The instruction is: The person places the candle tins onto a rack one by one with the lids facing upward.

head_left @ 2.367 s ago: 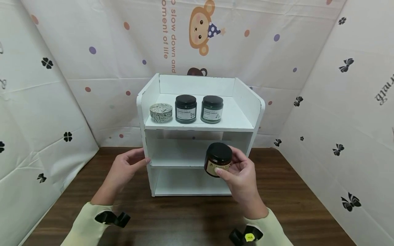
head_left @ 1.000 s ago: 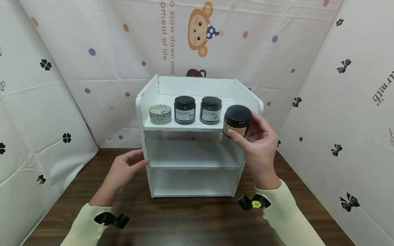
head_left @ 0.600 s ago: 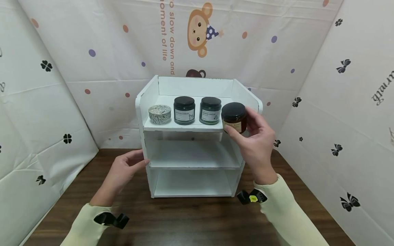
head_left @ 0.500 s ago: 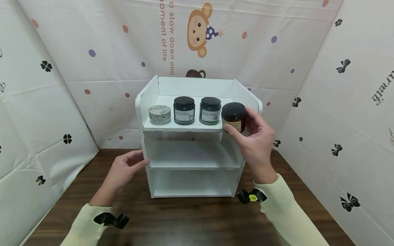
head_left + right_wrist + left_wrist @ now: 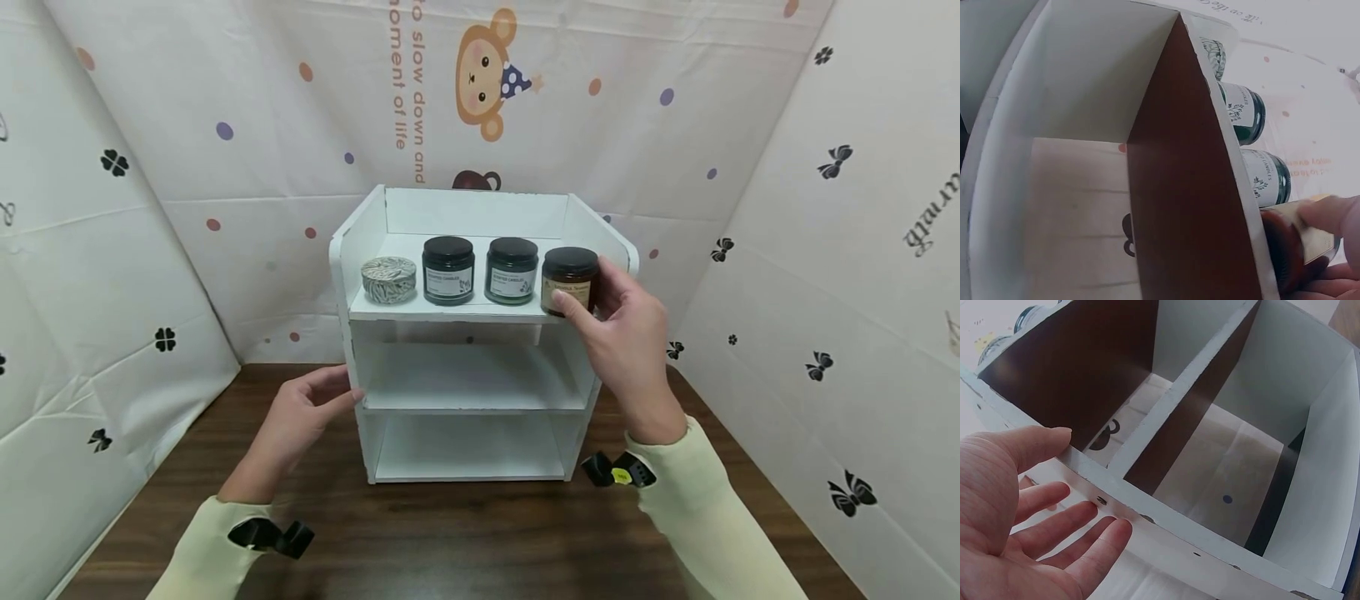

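Note:
My right hand holds an amber candle jar with a black lid and cream label, thumb in front. The jar stands upright at the right front of the top board of a white wooden shelf. To its left is a row of two dark green candle jars with black lids and a low round leaf-patterned tin. My left hand touches the shelf's left side, its thumb at the front edge and its fingers loosely extended along the outside.
The shelf stands on a dark brown wooden table, with two open compartments below the top board. Printed white cloth hangs behind and on both sides. The shelf's raised right side panel rises close beside the amber jar.
My right hand has lifted the amber jar from before the middle compartment, up and right, then in onto the top board beside the green jars. My left hand has stayed put.

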Motion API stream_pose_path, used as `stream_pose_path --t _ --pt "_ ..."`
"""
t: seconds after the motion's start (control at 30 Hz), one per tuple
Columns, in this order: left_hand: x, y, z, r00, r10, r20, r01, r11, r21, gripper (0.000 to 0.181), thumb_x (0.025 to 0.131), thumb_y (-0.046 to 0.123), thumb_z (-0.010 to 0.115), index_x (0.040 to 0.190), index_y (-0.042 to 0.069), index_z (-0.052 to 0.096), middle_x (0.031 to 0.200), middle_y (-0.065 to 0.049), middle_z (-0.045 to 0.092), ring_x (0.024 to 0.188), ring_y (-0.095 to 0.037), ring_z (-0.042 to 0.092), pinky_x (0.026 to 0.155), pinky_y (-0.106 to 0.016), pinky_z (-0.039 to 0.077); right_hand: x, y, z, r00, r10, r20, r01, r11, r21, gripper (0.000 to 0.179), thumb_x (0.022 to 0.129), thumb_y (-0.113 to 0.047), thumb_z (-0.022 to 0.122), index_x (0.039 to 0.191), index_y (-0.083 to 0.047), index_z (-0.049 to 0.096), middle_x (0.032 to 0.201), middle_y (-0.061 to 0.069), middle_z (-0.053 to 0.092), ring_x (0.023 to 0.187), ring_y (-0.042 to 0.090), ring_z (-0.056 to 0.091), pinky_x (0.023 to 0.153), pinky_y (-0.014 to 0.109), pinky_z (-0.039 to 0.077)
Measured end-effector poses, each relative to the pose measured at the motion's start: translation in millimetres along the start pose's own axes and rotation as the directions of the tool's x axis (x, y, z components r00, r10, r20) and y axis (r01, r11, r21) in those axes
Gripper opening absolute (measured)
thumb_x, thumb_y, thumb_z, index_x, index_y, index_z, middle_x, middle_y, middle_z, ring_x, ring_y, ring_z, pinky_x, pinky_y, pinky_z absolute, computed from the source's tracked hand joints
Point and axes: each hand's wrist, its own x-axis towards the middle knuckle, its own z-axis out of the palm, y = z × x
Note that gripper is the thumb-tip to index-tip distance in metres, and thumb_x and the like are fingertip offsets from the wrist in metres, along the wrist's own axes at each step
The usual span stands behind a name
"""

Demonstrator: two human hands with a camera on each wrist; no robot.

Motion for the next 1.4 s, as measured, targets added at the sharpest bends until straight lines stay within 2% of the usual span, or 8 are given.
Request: stream_pose_path --t 0.23,0.4,0.5,0.67,0.87,1.1,1.4 --pt "-1.6 1.4 -0.1 1.0 -0.006 -0.006 0.006 1.0 0.003 0.064 0.093 0.045 0.075 0.146 0.014 0.057 0.144 -0.012 0.062 0.127 -0.028 0.061 0.101 -0.044 0.055 2.9 -2.9 -0.3 0.999 0.017 0.038 -0.013 0.993 -0.114 0.062 0.091 -0.027 0.08 0.146 -0.008 0.057 0.141 0.013 0.064 0.128 0.029 0.063 0.103 0.044 0.053" --pt "-1.8 1.7 -0.9 1.0 -0.013 -0.006 0.013 1.0 0.005 0.064 0.093 0.045 0.075 0.146 0.013 0.057 0.144 -0.013 0.062 0.125 -0.028 0.061 0.099 -0.039 0.056 2.7 -3.3 0.9 0.999 0.019 0.046 -0.012 0.988 -0.154 0.06 0.093 -0.027 0.077 0.146 -0.006 0.056 0.142 0.016 0.063 0.129 0.031 0.062 0.102 0.045 0.052" --pt "-1.4 1.3 -1.4 1.0 -0.013 -0.005 0.013 1.0 0.008 0.065 0.093 0.045 0.075 0.146 0.013 0.057 0.143 -0.013 0.062 0.125 -0.027 0.061 0.096 -0.035 0.056 1.5 -3.8 2.8 0.999 0.011 0.031 -0.006 0.986 -0.165 0.059 0.094 -0.026 0.076 0.146 -0.006 0.055 0.142 0.016 0.063 0.128 0.031 0.063 0.102 0.045 0.053" --pt "-0.9 0.7 -1.0 1.0 -0.007 -0.005 0.007 1.0 0.009 0.064 0.093 0.045 0.075 0.146 0.013 0.057 0.143 -0.013 0.062 0.125 -0.027 0.061 0.1 -0.042 0.055 -2.3 -5.1 9.1 0.999 -0.008 -0.032 0.003 0.988 -0.154 0.064 0.092 -0.028 0.079 0.144 0.0 0.054 0.142 0.018 0.062 0.129 0.029 0.062 0.106 0.044 0.051" --pt "-0.8 0.7 -0.2 1.0 -0.005 -0.003 0.005 1.0 0.001 0.064 0.093 0.045 0.075 0.146 0.014 0.057 0.145 -0.012 0.061 0.127 -0.028 0.06 0.104 -0.05 0.053 -4.9 -8.4 18.1 0.997 0.0 -0.079 -0.017 0.977 -0.213 0.076 0.086 -0.029 0.084 0.145 0.0 0.045 0.139 0.019 0.063 0.125 0.029 0.065 0.107 0.046 0.051" --pt "-1.2 1.3 -0.4 1.0 -0.007 -0.005 0.007 1.0 0.004 0.063 0.093 0.045 0.075 0.145 0.014 0.058 0.144 -0.012 0.062 0.125 -0.027 0.061 0.102 -0.046 0.055 -1.8 -10.6 20.7 0.997 0.012 -0.082 -0.035 0.957 -0.287 0.07 0.088 -0.023 0.083 0.143 0.002 0.047 0.132 0.022 0.065 0.118 0.033 0.066 0.103 0.051 0.053" --pt "-0.9 1.1 0.2 1.0 -0.001 0.001 0.001 1.0 0.002 0.063 0.093 0.043 0.075 0.146 0.014 0.057 0.144 -0.013 0.062 0.126 -0.028 0.06 0.103 -0.049 0.053 7.0 -11.4 22.0 0.998 0.028 -0.061 -0.047 0.937 -0.346 0.063 0.089 -0.025 0.081 0.137 0.004 0.052 0.128 0.023 0.066 0.114 0.036 0.066 0.103 0.051 0.053"
